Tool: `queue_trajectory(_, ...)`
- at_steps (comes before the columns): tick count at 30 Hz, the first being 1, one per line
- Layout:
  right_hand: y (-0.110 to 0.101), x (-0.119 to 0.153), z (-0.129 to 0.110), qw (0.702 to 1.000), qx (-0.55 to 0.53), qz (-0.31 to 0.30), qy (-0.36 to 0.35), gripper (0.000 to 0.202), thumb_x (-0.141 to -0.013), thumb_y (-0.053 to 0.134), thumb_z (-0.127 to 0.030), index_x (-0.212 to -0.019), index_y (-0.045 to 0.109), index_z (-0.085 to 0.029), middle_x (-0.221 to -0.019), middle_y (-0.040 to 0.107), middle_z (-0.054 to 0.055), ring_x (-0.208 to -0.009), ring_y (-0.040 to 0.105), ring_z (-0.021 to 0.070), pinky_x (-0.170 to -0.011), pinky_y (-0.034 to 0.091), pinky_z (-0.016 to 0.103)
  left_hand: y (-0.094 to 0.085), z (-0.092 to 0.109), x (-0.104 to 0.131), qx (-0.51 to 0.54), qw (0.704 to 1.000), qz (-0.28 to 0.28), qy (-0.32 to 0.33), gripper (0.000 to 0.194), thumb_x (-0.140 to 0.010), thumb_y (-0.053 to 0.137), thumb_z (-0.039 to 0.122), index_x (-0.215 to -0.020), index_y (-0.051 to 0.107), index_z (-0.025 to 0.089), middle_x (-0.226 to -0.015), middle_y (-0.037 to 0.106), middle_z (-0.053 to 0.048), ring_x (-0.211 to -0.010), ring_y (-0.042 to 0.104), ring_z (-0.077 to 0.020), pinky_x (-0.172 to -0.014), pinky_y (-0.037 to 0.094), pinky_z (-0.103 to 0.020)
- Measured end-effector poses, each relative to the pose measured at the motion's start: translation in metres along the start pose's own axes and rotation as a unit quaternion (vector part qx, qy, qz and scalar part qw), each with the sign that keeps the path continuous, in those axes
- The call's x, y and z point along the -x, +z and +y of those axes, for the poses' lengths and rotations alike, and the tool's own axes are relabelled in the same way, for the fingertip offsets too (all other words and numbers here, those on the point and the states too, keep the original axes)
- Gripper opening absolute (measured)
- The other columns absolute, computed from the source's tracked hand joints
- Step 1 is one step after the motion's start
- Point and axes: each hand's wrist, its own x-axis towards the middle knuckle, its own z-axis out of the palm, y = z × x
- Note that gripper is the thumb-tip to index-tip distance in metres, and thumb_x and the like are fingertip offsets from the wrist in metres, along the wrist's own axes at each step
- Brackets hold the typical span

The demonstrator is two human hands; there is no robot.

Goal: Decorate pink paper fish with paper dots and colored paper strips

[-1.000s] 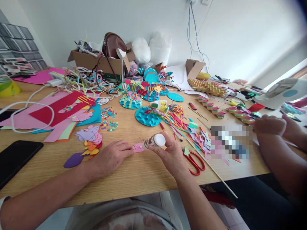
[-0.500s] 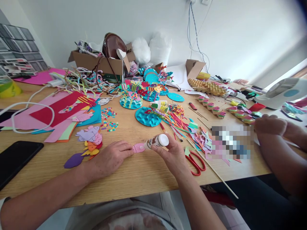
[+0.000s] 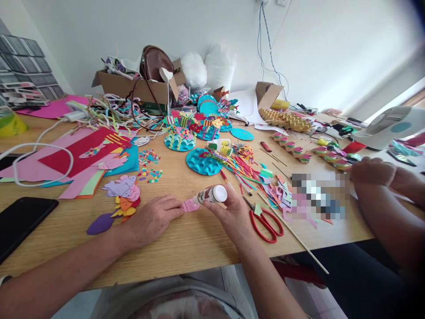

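Note:
My left hand (image 3: 151,221) lies low on the wooden table, its fingertips holding down the head end of a small pink paper fish (image 3: 190,205). In my right hand (image 3: 234,219) is a white glue bottle (image 3: 211,194), tilted with its nozzle end over the fish. The bottle hides part of the fish, so I cannot tell whether the nozzle touches it. Left of my left hand lie overlapping paper fish in lilac (image 3: 121,187), pink, orange and yellow, with a purple paper shape (image 3: 100,223) beside them. Red-handled scissors (image 3: 267,223) rest right of my right hand.
A black phone (image 3: 26,226) lies at left, near coloured sheets (image 3: 83,153). Blue wavy discs (image 3: 203,161) stand beyond my hands. Paper strips (image 3: 244,166), scraps and a wooden stick (image 3: 299,239) lie rightward. Another person's arm (image 3: 381,199) rests at far right.
My right hand and the glue bottle have shifted a little left along the pink fish, uncovering more of the scissors. My left hand keeps its hold on the fish.

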Motion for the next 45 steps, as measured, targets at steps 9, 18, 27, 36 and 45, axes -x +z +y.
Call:
queue_trajectory(9,-0.008,0.003,0.0,1.0,0.008,0.004,0.016,0.014,-0.069,0.067,-0.025,-0.079,0.059,-0.019,-0.078,0.063,0.001,-0.076,0.058,0.0177,-0.07,0.045,0.029,0.0,0.0,0.0,0.012,1.0,-0.006,0.003,0.039,-0.084,0.032,0.004,-0.112,0.053,0.02,-0.103,0.06,-0.005,-0.097,0.052,-0.0167,-0.083,0.044,-0.031)
queue_trajectory(18,-0.007,0.003,-0.003,1.0,0.026,-0.005,0.013,0.014,-0.07,0.067,-0.026,-0.08,0.059,-0.02,-0.077,0.063,0.002,-0.075,0.058,0.0179,-0.07,0.046,0.029,-0.001,0.001,-0.001,0.012,1.0,-0.006,0.001,0.036,-0.084,0.034,0.005,-0.11,0.054,0.019,-0.104,0.06,-0.006,-0.096,0.052,-0.0175,-0.083,0.045,-0.032)
queue_trajectory(27,-0.003,0.001,-0.002,1.0,-0.003,-0.016,0.012,0.014,-0.07,0.067,-0.022,-0.081,0.06,-0.02,-0.078,0.063,0.001,-0.075,0.057,0.0167,-0.07,0.045,0.028,-0.003,0.002,-0.002,0.008,1.0,0.003,0.002,0.035,-0.084,0.033,0.006,-0.108,0.056,0.017,-0.103,0.06,-0.007,-0.095,0.053,-0.0179,-0.082,0.045,-0.032)
queue_trajectory(36,-0.001,0.001,-0.005,0.999,0.024,-0.024,0.019,0.015,-0.069,0.067,-0.024,-0.082,0.06,-0.02,-0.079,0.064,0.001,-0.075,0.058,0.0175,-0.07,0.046,0.028,-0.003,0.002,-0.002,0.018,1.0,-0.003,-0.002,0.035,-0.085,0.032,0.007,-0.109,0.055,0.018,-0.103,0.06,-0.006,-0.096,0.053,-0.0175,-0.082,0.045,-0.032)
queue_trajectory(45,-0.012,0.007,-0.006,0.999,0.043,-0.006,0.027,0.015,-0.07,0.066,-0.028,-0.081,0.06,-0.019,-0.078,0.064,0.001,-0.073,0.058,0.0173,-0.068,0.046,0.029,-0.003,0.002,-0.003,0.005,1.0,-0.005,-0.003,0.036,-0.082,0.032,0.006,-0.102,0.06,0.017,-0.099,0.062,-0.007,-0.091,0.054,-0.0175,-0.079,0.048,-0.032)
